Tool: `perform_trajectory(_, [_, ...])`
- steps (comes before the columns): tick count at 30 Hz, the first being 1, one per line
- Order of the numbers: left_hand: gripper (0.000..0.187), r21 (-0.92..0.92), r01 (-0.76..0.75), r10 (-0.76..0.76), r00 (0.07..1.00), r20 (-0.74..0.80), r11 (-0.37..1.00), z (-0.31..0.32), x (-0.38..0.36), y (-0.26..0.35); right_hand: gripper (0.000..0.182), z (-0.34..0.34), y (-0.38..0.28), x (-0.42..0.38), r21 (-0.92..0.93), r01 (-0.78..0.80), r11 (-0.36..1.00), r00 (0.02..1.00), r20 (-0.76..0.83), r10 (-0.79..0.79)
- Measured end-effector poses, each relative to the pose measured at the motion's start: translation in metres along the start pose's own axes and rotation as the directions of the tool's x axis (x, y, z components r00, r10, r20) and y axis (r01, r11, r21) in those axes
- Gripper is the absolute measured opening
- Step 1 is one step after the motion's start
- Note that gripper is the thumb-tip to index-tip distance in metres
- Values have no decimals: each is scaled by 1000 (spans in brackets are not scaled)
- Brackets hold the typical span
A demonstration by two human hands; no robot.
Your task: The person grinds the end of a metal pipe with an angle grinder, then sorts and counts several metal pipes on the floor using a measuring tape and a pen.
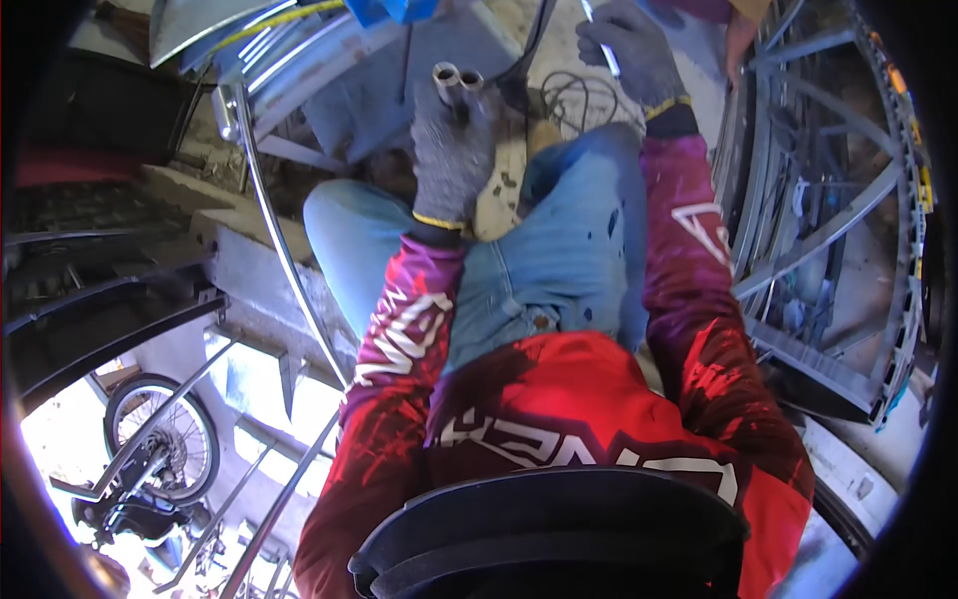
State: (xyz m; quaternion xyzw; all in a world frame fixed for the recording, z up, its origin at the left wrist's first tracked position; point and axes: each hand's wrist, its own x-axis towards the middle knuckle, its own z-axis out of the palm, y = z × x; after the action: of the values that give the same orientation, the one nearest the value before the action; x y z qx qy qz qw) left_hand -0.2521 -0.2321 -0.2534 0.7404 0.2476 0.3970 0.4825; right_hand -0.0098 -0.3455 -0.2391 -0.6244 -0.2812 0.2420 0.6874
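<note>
My left hand (454, 160), in a grey knit glove with a yellow cuff edge, is closed around two short metal tubes (446, 76). Their round open ends sit side by side at the fingertips, and the rest of them is hidden in the glove. Further right, my right hand (639, 52), gloved the same way, is closed on a slim, bright silvery-white stick (611, 62). Its kind cannot be made out, and its upper end runs out of view at the top. The two hands are well apart, in front of my knees.
A looped dark cable (579, 98) lies on the floor between the hands. Welded metal frames (833, 230) stand close on the right. To the left are a long shiny tube (284, 235) and a bluish metal sheet (374, 100). A motorcycle wheel (163, 437) shows at lower left.
</note>
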Motion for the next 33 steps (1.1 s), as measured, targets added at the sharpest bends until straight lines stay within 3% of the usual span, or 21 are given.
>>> perform_trajectory(2, [18, -84, 34, -35, 999, -10, 996, 4, 4, -25, 13, -10, 35, -51, 79, -189, 979, 981, -34, 193])
perform_trajectory(3, [22, -117, -23, 22, 1000, -10, 993, 3, 4, -40, 16, -4, 52, -80, 224, -207, 952, 969, -87, 231])
perform_trajectory(4, [22, -104, -23, 24, 1000, 6, 994, 2, 4, -31, 16, -6, 54, -88, 242, -208, 948, 967, -94, 236])
perform_trajectory(6, [29, -247, 57, -50, 998, 36, 967, -1, 6, -13, 15, -12, 53, -96, 357, -24, 934, 989, -125, 74])
perform_trajectory(7, [30, -139, 18, -14, 1000, 28, 990, -4, 7, -17, 19, -13, 53, -97, 357, -71, 932, 989, -95, 112])
perform_trajectory(10, [30, -68, 19, -18, 1000, 12, 997, -2, 9, -8, 27, -9, 40, -97, 509, -33, 860, 982, -145, 124])
perform_trajectory(12, [30, -12, -18, 18, 1000, -1, 1000, 0, 9, -4, 36, -23, 57, -91, 568, -44, 822, 993, -68, 100])
perform_trajectory(14, [23, 23, 62, -61, 998, -23, 998, 1, 8, -13, 42, -21, 52, -97, 602, 26, 798, 996, -85, 31])
perform_trajectory(15, [24, 38, 22, -20, 999, -46, 999, 2, 8, -14, 48, -28, 53, -94, 715, -53, 698, 998, 13, 63])
perform_trajectory(18, [23, 103, -3, 7, 999, -37, 995, -2, 5, -11, 51, -28, 61, -92, 712, 2, 702, 998, 43, -47])
perform_trajectory(19, [34, 57, 45, -44, 999, -16, 997, -3, 6, -11, 45, -22, 60, -95, 709, 30, 705, 1000, -21, -22])
perform_trajectory(23, [31, 23, 84, -85, 996, 29, 996, -2, 3, -2, 25, -3, 53, -102, 728, 72, 682, 995, -102, 5])
perform_trajectory(25, [28, 4, 0, 0, 1000, 19, 1000, -2, 4, -1, 18, 16, 39, -105, 778, 18, 628, 988, 84, -133])
perform_trajectory(28, [23, 27, 14, -14, 1000, 5, 1000, -1, 1, 6, 21, 56, 22, -102, 855, 49, 517, 967, 89, -238])
perform_trajectory(29, [23, 41, 14, -15, 1000, 28, 999, -2, 1, 4, 21, 80, 13, -99, 862, 61, 502, 970, 67, -232])
perform_trajectory(31, [24, 131, 18, -25, 998, 52, 991, -4, 3, -3, 17, 117, -1, -95, 832, 218, 510, 972, -137, -191])
perform_trajectory(32, [25, 175, 19, -29, 998, 56, 984, -5, 4, -7, 17, 119, 5, -96, 836, 225, 500, 971, -149, -189])
perform_trajectory(33, [28, 147, -40, 35, 999, 37, 988, -5, 3, -11, 16, 124, 5, -97, 658, 266, 704, 962, -133, -239])
